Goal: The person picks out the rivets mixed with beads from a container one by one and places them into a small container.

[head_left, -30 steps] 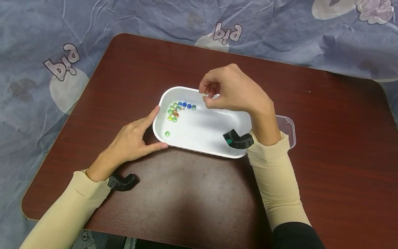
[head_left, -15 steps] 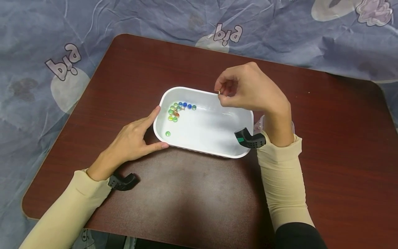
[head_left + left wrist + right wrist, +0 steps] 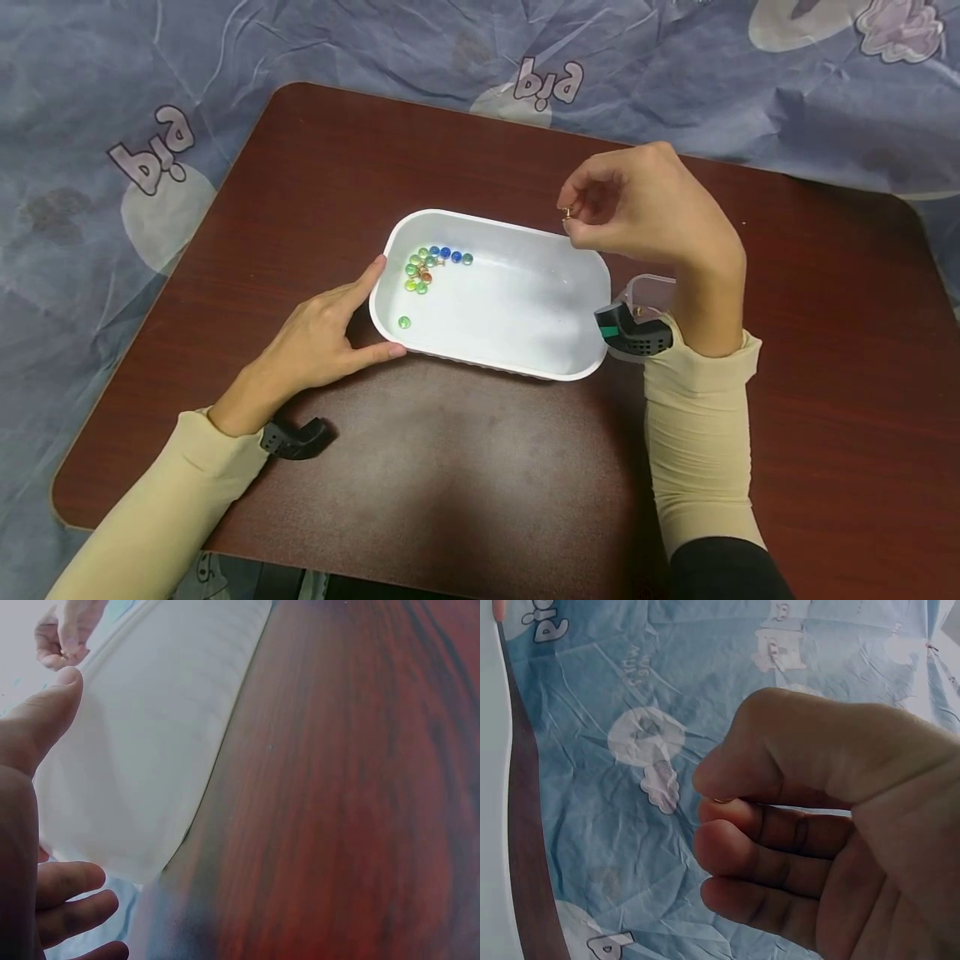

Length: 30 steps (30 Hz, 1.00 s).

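In the head view my right hand pinches a small gold-coloured metal stud between thumb and index finger, above the far right rim of a white tray. Only a glint of the gold stud shows in the right wrist view. My left hand rests at the tray's left end, thumb and forefinger spread and straight against its edge. Several green, yellow, blue and amber glass marbles cluster at the tray's left, with small gold bits among them. One green marble lies apart near the front left corner.
A clear plastic box stands just right of the tray, partly hidden by my right wrist; a small gold piece shows in it. The brown table carries everything. Blue patterned cloth lies beyond it.
My right hand has moved to the right with the gold stud, from over the tray's middle to its far right rim. The left hand, tray and marbles stay put.
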Tool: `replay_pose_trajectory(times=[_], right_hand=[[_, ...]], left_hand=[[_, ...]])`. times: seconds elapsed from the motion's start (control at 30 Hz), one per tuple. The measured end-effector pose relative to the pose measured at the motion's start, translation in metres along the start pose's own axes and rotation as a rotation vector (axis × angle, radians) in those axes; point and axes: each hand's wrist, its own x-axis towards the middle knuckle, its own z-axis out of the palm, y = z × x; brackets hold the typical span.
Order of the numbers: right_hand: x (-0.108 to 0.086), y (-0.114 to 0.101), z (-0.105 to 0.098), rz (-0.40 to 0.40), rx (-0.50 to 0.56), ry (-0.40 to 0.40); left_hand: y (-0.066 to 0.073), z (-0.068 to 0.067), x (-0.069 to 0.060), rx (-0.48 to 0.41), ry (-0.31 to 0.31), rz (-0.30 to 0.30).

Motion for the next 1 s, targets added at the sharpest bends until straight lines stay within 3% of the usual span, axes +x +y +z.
replay_pose_trajectory(times=[0.7, 1.0], right_hand=[[-0.029, 0.021, -0.030, 0.121, -0.035, 0.043], [-0.038, 0.027, -0.041, 0.136, -0.063, 0.011]], left_hand=[[0.000, 0.001, 0.000, -0.003, 0.016, 0.015], [0.000, 0.001, 0.000, -0.005, 0.010, 0.005]])
